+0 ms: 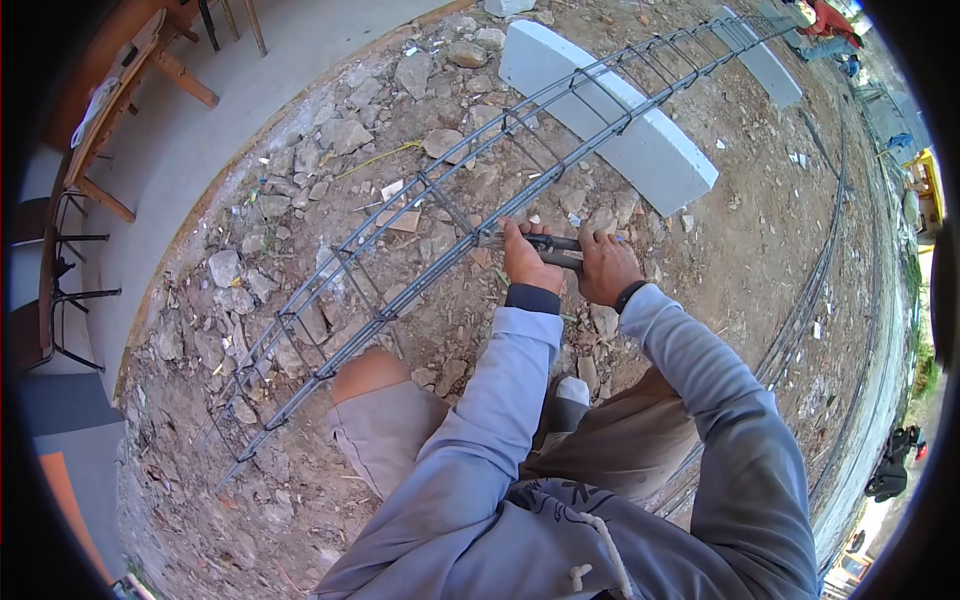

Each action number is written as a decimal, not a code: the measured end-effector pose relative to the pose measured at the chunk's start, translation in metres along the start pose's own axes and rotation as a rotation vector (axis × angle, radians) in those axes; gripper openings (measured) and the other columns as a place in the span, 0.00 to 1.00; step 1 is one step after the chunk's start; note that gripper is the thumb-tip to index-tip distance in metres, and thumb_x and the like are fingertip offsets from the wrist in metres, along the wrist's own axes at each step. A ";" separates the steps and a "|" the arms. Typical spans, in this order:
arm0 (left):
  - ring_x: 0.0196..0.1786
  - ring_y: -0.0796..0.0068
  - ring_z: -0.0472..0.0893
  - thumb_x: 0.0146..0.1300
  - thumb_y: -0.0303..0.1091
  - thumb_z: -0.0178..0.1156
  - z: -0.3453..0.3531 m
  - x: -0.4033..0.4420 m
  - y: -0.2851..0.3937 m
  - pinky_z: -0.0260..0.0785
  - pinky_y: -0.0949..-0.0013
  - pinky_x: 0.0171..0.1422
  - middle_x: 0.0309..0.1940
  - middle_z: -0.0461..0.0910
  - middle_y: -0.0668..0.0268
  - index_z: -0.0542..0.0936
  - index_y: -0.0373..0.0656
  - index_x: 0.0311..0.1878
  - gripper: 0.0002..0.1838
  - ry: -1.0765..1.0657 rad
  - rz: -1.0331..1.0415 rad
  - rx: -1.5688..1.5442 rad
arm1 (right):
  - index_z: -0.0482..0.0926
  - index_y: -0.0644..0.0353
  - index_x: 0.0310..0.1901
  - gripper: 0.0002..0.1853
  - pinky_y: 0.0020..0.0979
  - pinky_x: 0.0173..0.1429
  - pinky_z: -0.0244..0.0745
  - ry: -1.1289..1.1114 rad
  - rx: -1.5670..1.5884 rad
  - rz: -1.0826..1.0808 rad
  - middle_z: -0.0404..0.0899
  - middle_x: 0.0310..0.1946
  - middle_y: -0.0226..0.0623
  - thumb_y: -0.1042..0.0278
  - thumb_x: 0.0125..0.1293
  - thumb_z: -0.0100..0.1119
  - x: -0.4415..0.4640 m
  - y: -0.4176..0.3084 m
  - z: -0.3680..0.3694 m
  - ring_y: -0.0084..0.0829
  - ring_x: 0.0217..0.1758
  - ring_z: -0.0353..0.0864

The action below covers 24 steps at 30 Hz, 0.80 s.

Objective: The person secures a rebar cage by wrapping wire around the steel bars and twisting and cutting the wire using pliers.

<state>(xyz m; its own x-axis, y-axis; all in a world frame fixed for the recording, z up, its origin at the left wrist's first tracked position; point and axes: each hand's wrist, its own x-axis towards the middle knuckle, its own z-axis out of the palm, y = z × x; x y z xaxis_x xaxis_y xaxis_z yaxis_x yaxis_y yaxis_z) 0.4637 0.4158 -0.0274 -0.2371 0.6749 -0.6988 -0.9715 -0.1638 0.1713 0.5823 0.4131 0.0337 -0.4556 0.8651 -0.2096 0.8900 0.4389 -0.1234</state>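
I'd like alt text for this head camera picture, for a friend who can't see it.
The left hand and right hand grip a dark-handled tool at a long steel bar cage. The cage crosses two pale slabs above stony ground; another person in red is near its far end.

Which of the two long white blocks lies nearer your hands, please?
The block beyond your right hand; the other block lies farther along the steel cage, toward someone in red.
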 end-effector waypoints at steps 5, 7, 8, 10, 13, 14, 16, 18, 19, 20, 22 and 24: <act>0.34 0.74 0.72 0.64 0.55 0.55 0.002 -0.022 0.008 0.68 0.66 0.45 0.26 0.69 0.73 0.71 0.48 0.34 0.19 0.080 -0.015 0.187 | 0.73 0.68 0.41 0.19 0.45 0.43 0.76 -0.174 0.109 -0.045 0.78 0.29 0.51 0.61 0.53 0.58 0.011 0.013 0.020 0.47 0.36 0.81; 0.36 0.73 0.73 0.63 0.56 0.56 -0.015 -0.024 0.013 0.68 0.66 0.45 0.27 0.70 0.72 0.71 0.48 0.35 0.19 -0.051 -0.041 0.297 | 0.75 0.67 0.36 0.19 0.42 0.37 0.78 -0.374 0.233 0.019 0.78 0.25 0.47 0.56 0.54 0.60 0.014 0.014 0.020 0.43 0.30 0.82; 0.37 0.73 0.73 0.62 0.56 0.56 -0.024 -0.025 0.015 0.68 0.66 0.45 0.29 0.72 0.72 0.72 0.48 0.37 0.20 -0.144 -0.059 0.284 | 0.76 0.67 0.34 0.21 0.40 0.35 0.79 -0.543 0.343 0.087 0.79 0.25 0.47 0.53 0.54 0.61 0.016 0.010 0.009 0.41 0.28 0.82; 0.41 0.72 0.74 0.61 0.57 0.57 -0.033 -0.030 0.023 0.68 0.65 0.45 0.32 0.74 0.70 0.73 0.47 0.39 0.21 -0.336 -0.092 0.260 | 0.77 0.67 0.32 0.24 0.38 0.31 0.79 -0.871 0.607 0.181 0.79 0.25 0.45 0.48 0.55 0.62 0.017 0.008 0.001 0.38 0.25 0.82; 0.45 0.69 0.76 0.62 0.54 0.57 -0.026 -0.039 0.030 0.70 0.58 0.49 0.39 0.77 0.68 0.74 0.45 0.45 0.21 -0.419 -0.162 0.244 | 0.76 0.67 0.34 0.31 0.36 0.28 0.80 -1.188 0.932 0.237 0.80 0.26 0.44 0.38 0.53 0.63 0.017 0.012 -0.001 0.36 0.23 0.82; 0.46 0.68 0.77 0.63 0.53 0.57 -0.023 -0.041 0.030 0.71 0.57 0.50 0.40 0.77 0.68 0.74 0.44 0.45 0.21 -0.442 -0.179 0.216 | 0.76 0.68 0.35 0.32 0.38 0.30 0.80 -1.145 0.918 0.251 0.80 0.26 0.44 0.38 0.52 0.64 0.017 0.014 -0.002 0.37 0.25 0.82; 0.44 0.66 0.78 0.62 0.53 0.57 -0.028 -0.034 0.026 0.72 0.56 0.50 0.37 0.77 0.66 0.73 0.46 0.43 0.19 -0.416 -0.184 0.146 | 0.76 0.69 0.37 0.34 0.41 0.34 0.80 -1.067 0.881 0.278 0.79 0.26 0.45 0.37 0.50 0.65 0.016 0.016 -0.006 0.41 0.28 0.82; 0.42 0.66 0.79 0.62 0.53 0.57 -0.030 -0.023 0.023 0.73 0.55 0.50 0.35 0.77 0.66 0.73 0.47 0.40 0.18 -0.397 -0.173 0.090 | 0.74 0.69 0.42 0.36 0.46 0.43 0.76 -0.637 0.498 0.042 0.79 0.33 0.48 0.39 0.49 0.66 0.009 0.013 -0.010 0.46 0.38 0.81; 0.41 0.66 0.79 0.62 0.52 0.57 -0.028 -0.021 0.020 0.73 0.55 0.49 0.33 0.77 0.66 0.72 0.47 0.38 0.17 -0.385 -0.165 0.069 | 0.73 0.70 0.45 0.37 0.48 0.48 0.75 -0.425 0.311 -0.071 0.79 0.36 0.50 0.40 0.48 0.67 0.001 0.009 -0.012 0.48 0.43 0.80; 0.41 0.66 0.79 0.63 0.52 0.57 -0.024 -0.023 0.020 0.73 0.55 0.49 0.31 0.77 0.67 0.72 0.48 0.37 0.16 -0.371 -0.159 0.050 | 0.72 0.70 0.48 0.38 0.50 0.51 0.72 -0.290 0.257 -0.038 0.78 0.39 0.50 0.41 0.47 0.68 -0.009 0.003 -0.014 0.49 0.47 0.78; 0.35 0.68 0.78 0.64 0.52 0.55 -0.011 -0.027 0.015 0.73 0.57 0.46 0.26 0.75 0.68 0.70 0.48 0.32 0.17 -0.259 -0.109 0.065 | 0.68 0.70 0.53 0.42 0.52 0.57 0.66 -0.010 0.142 0.029 0.75 0.46 0.52 0.43 0.44 0.69 -0.027 -0.011 -0.027 0.51 0.54 0.73; 0.33 0.68 0.76 0.65 0.52 0.54 0.001 -0.028 0.012 0.72 0.60 0.43 0.25 0.72 0.68 0.69 0.46 0.31 0.19 -0.141 -0.079 0.042 | 0.64 0.68 0.58 0.38 0.50 0.60 0.63 0.059 -0.041 0.018 0.72 0.49 0.51 0.56 0.47 0.64 -0.036 -0.022 -0.033 0.49 0.54 0.72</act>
<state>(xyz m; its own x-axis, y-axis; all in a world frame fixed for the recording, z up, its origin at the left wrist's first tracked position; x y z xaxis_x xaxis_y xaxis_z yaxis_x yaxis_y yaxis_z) 0.4589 0.3957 -0.0048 -0.1542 0.7791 -0.6076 -0.9855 -0.0776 0.1506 0.5793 0.3798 0.0756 -0.4394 0.8850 -0.1536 0.8983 0.4321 -0.0800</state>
